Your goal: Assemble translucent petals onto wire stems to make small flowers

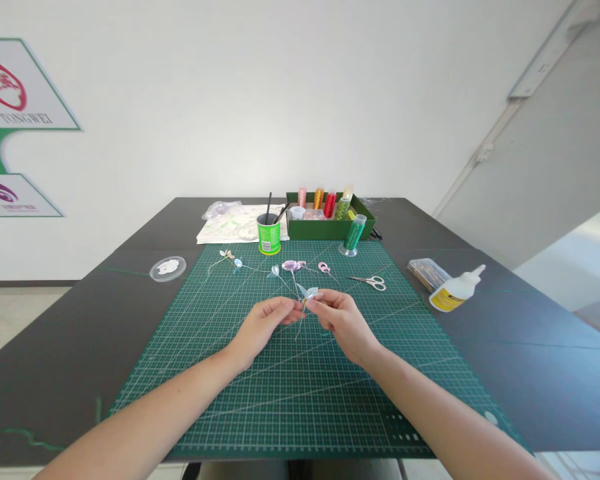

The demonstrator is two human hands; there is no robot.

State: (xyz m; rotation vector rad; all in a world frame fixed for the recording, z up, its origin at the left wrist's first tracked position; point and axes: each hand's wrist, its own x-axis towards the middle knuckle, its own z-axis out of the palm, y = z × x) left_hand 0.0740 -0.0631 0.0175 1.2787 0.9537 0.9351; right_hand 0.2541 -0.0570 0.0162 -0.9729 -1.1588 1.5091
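Over the middle of the green cutting mat [280, 393], my left hand [270, 320] and my right hand [343, 320] meet fingertip to fingertip. Between them is a pale blue flower [309, 292] on a thin stem; both hands pinch it just below the petals. A thin end of the stem hangs beneath the fingers. Just beyond lie a lilac flower [290, 265], a light blue flower [275, 270], another blue one [238, 263], a pink looped piece [324, 267] and a small cream sprig [227, 254], each with a thin wire or thread.
White-handled scissors [377, 283] lie right on the mat. Behind stand a green can [269, 237] with dark sticks, a green thread spool [355, 233] and a green box [310, 231] of spools. A glue bottle [455, 291] is at right, a round lid [168, 269] at left.
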